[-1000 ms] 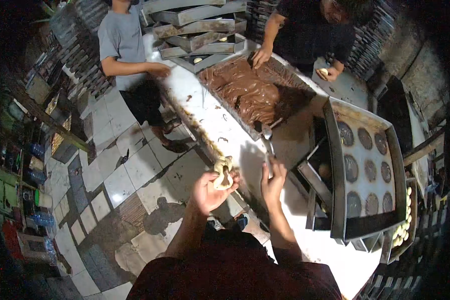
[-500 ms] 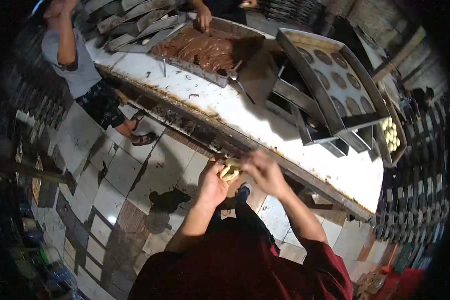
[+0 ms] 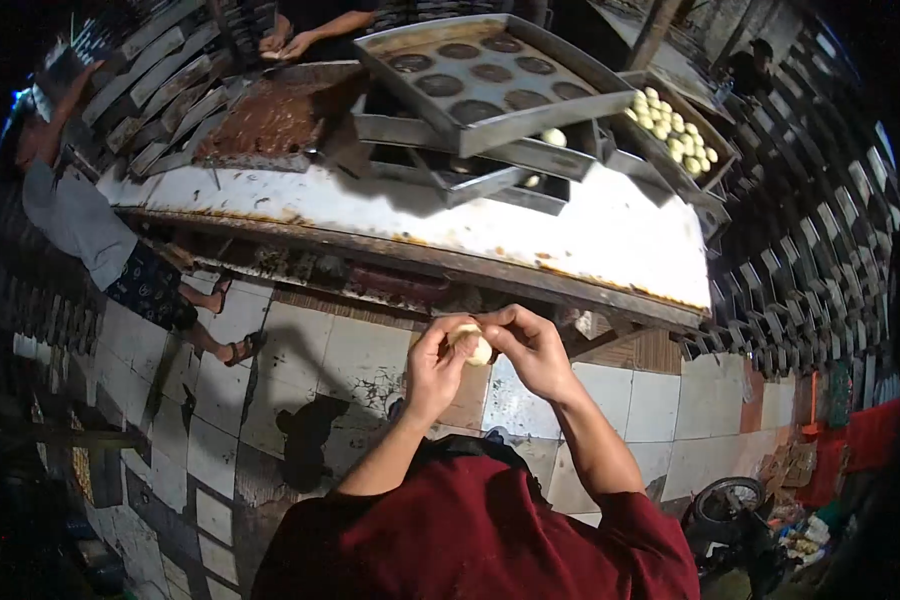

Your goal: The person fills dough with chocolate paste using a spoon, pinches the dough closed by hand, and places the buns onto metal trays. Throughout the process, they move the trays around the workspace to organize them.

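A small piece of pale yellow dough (image 3: 481,353) is held in front of my chest, out from the edge of the table. My left hand (image 3: 436,366) is wrapped round it from the left, with the thumb across its front. From the right, my right hand (image 3: 536,358) pinches the dough's upper edge between thumb and fingertips. The dough looks rounded, and part of it is hidden behind the fingers.
Beyond my hands runs a white-topped table (image 3: 610,225). On it stand stacked metal trays, the top tray (image 3: 540,125) with dark round patches, a tray of pale dough balls (image 3: 675,130), and brown paste (image 3: 260,120). Two people (image 3: 75,225) (image 3: 320,28) are at the left and far side.
The view has swung right. The dough, which showed an open hollow, now looks rounder. My right hand has come in from a blurred motion to pinch the dough's edge.
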A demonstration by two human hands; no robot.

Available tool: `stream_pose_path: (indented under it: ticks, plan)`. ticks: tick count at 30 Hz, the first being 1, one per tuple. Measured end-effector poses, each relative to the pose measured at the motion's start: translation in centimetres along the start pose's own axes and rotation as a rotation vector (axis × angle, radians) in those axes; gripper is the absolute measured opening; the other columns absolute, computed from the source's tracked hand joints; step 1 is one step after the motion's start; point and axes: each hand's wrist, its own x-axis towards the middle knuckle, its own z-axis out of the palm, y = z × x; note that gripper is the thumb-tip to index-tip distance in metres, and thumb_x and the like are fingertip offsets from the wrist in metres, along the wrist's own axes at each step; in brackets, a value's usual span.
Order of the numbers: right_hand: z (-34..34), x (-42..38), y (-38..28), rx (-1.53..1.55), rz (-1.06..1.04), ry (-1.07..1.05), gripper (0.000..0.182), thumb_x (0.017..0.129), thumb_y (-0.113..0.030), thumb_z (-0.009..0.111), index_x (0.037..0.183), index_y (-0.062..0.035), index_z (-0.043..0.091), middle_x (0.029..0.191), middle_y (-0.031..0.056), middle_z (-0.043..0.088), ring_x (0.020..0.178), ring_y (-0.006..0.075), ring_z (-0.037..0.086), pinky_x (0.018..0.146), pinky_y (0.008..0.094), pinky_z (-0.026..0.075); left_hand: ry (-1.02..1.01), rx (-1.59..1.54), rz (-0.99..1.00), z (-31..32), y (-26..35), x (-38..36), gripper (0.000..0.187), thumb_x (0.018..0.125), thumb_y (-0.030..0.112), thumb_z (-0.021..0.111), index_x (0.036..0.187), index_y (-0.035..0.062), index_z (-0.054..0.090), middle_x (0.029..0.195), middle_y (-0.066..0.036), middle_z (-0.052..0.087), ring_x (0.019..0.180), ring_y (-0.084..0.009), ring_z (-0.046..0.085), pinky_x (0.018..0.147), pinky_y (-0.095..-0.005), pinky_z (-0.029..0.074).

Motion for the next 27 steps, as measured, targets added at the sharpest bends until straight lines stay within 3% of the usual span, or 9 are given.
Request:
stream_pose_path:
  ticks: [1, 4, 5, 9, 13, 16, 18, 20, 27]
  plan:
    - [-1.6, -1.3, 1.4, -0.061, -0.121, -0.022, 0.013, 0.09, -0.007, 0.054, 0.096, 0.004, 0.058, 0.093, 0.0077, 0.058, 0.082, 0.0116, 0.055, 0.071, 0.026, 0.047, 0.14, 0.06, -0.019, 2.3, -0.3, -0.3, 0.017, 0.091, 0.013, 0.053, 0.105, 0.0018, 0.054, 0.098, -0.006, 0.058, 0.091, -0.0129, 0.055, 0.082, -0.0272, 0.044]
    - [-2.4, -5.2, 0.7, -0.442, -0.508, 0.183, 0.022, 0.078, -0.002, 0.066, 0.098, 0.0021, 0.059, 0.096, 0.0132, 0.058, 0.086, 0.0222, 0.056, 0.074, 0.0297, 0.045, 0.353, -0.521, -0.388, 6.8, -1.2, -0.4, 0.02, 0.094, 0.019, 0.048, 0.106, 0.0035, 0.051, 0.096, -0.011, 0.059, 0.088, -0.0197, 0.058, 0.079, -0.0313, 0.048]
    - [-2.6, -5.8, 0.2, -0.653, -0.687, 0.276, 0.033, 0.067, 0.002, 0.072, 0.098, 0.0001, 0.059, 0.092, 0.0136, 0.058, 0.084, 0.0271, 0.055, 0.072, 0.0325, 0.046, 0.351, -0.515, -0.387, 7.7, -1.2, -0.7, 0.02, 0.094, 0.019, 0.048, 0.106, 0.0035, 0.051, 0.096, -0.011, 0.059, 0.088, -0.0197, 0.058, 0.079, -0.0313, 0.048]
    - [-3.9, -6.5, 2.1, -0.731, -0.825, 0.325, 0.033, 0.063, 0.007, 0.071, 0.092, -0.0003, 0.059, 0.083, 0.0101, 0.06, 0.078, 0.0262, 0.057, 0.068, 0.0342, 0.046, 0.216, -0.658, -0.432, 9.4, 0.2, -2.0, 0.027, 0.096, 0.023, 0.043, 0.107, 0.0, 0.053, 0.101, -0.013, 0.06, 0.092, -0.0207, 0.059, 0.081, -0.0302, 0.048]
    - [-4.3, -6.1, 1.6, -0.626, -0.834, 0.262, 0.031, 0.066, 0.009, 0.069, 0.091, 0.001, 0.053, 0.085, 0.0127, 0.059, 0.077, 0.027, 0.058, 0.067, 0.0334, 0.047, 0.046, -0.243, -0.178, 8.4, 2.1, -3.4, 0.022, 0.09, 0.009, 0.053, 0.108, -0.0019, 0.056, 0.109, -0.008, 0.058, 0.097, -0.0137, 0.056, 0.083, -0.0251, 0.045]
    - [-2.5, -6.1, 1.2, -0.231, -0.418, 0.323, 0.023, 0.074, 0.002, 0.068, 0.091, 0.0004, 0.053, 0.087, 0.0137, 0.058, 0.08, 0.0231, 0.058, 0.067, 0.0306, 0.046, 0.029, -0.091, -0.058, 6.5, 3.0, -3.6, 0.022, 0.087, 0.006, 0.057, 0.107, -0.0015, 0.056, 0.107, -0.007, 0.058, 0.095, -0.0116, 0.055, 0.082, -0.0243, 0.045]
    - [-2.1, -4.7, 0.4, -0.408, -0.43, 0.313, 0.023, 0.075, 0.0, 0.069, 0.092, 0.0006, 0.054, 0.092, 0.0134, 0.056, 0.083, 0.02, 0.056, 0.071, 0.0287, 0.046, 0.019, -0.053, -0.01, 4.6, 3.2, -3.0, 0.022, 0.086, 0.005, 0.058, 0.107, -0.0011, 0.055, 0.105, -0.007, 0.058, 0.093, -0.0111, 0.055, 0.081, -0.0242, 0.046]
    - [-0.9, -3.2, 0.8, -0.154, -0.399, 0.165, 0.023, 0.076, -0.003, 0.068, 0.094, 0.0015, 0.054, 0.093, 0.0138, 0.054, 0.084, 0.0207, 0.055, 0.074, 0.0286, 0.046, -0.055, -0.329, -0.101, 2.4, 2.9, -1.9, 0.022, 0.087, 0.003, 0.054, 0.109, 0.0003, 0.053, 0.104, -0.008, 0.058, 0.092, -0.0121, 0.056, 0.082, -0.0251, 0.047]
    - [4.6, 1.0, 0.9, -0.572, -0.595, 0.118, 0.03, 0.069, -0.009, 0.075, 0.09, 0.0028, 0.056, 0.1, 0.0149, 0.053, 0.094, 0.0284, 0.053, 0.077, 0.0333, 0.045, -0.067, -0.741, -0.426, -5.1, 3.0, 2.6, 0.033, 0.089, -0.004, 0.041, 0.12, 0.0059, 0.034, 0.111, -0.019, 0.054, 0.095, -0.0215, 0.058, 0.079, -0.0286, 0.05]
